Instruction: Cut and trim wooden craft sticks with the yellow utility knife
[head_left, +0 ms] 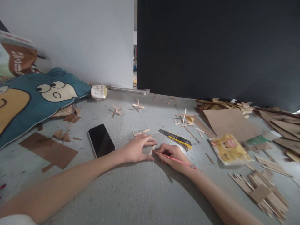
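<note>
A pink pencil [181,161] is held in my right hand [172,155], its tip down by a short wooden craft stick [152,150]. My left hand [138,148] rests on the table from the other side. Its index finger and thumb reach to the two ends of that short stick and hold it against the surface. Just beyond my left fingers lies another craft stick [142,132]. A yellow and black utility knife [175,138] lies past my right hand, blade out and pointing left. Left of my left hand is a dark-screened phone [101,140].
Small stick crosses [138,106] stand at the back, near a metal bar [127,90]. On the right are a yellow tissue pack [231,150], bundled craft sticks [262,193] and cardboard [231,123]. On the left lie a blue cushion [44,103] and a brown cardboard piece [48,150].
</note>
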Action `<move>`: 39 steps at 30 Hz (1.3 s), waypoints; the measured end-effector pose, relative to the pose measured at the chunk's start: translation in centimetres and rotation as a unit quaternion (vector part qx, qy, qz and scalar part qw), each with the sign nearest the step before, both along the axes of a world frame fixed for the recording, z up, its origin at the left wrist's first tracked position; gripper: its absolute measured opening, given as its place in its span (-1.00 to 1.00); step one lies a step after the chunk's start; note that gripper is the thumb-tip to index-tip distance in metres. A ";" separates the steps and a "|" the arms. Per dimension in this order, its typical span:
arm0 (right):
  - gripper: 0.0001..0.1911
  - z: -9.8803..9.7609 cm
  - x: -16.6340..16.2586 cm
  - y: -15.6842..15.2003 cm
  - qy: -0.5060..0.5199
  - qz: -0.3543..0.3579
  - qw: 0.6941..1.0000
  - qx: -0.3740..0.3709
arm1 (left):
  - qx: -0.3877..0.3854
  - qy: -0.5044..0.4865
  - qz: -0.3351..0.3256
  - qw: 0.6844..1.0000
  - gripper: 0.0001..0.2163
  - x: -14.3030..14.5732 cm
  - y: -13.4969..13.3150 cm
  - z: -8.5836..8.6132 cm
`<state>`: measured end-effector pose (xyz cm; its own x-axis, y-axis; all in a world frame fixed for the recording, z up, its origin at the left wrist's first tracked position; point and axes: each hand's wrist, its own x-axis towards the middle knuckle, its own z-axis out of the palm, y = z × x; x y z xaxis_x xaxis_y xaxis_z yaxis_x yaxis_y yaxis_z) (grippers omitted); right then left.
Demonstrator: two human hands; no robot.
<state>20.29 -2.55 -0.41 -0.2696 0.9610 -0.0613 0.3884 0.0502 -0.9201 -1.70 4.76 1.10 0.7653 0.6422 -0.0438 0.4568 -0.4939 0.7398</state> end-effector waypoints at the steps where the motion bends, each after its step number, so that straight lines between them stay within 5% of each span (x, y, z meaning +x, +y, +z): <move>1: -0.59 0.0 0.0 0.0 -0.002 0.000 1.000 0.000 | 0.001 0.000 0.001 1.000 -0.28 0.0 0.0 0.0; 39: -0.68 -0.6 0.2 0.1 0.009 -0.003 1.000 0.008 | 0.012 0.009 0.001 1.000 -0.24 -0.1 0.0 0.0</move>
<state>20.52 -2.48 -0.97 -0.2648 0.9634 -0.0421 0.3729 0.0620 -0.9258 -1.76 4.79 1.11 0.7635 0.6445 -0.0418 0.4711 -0.5114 0.7187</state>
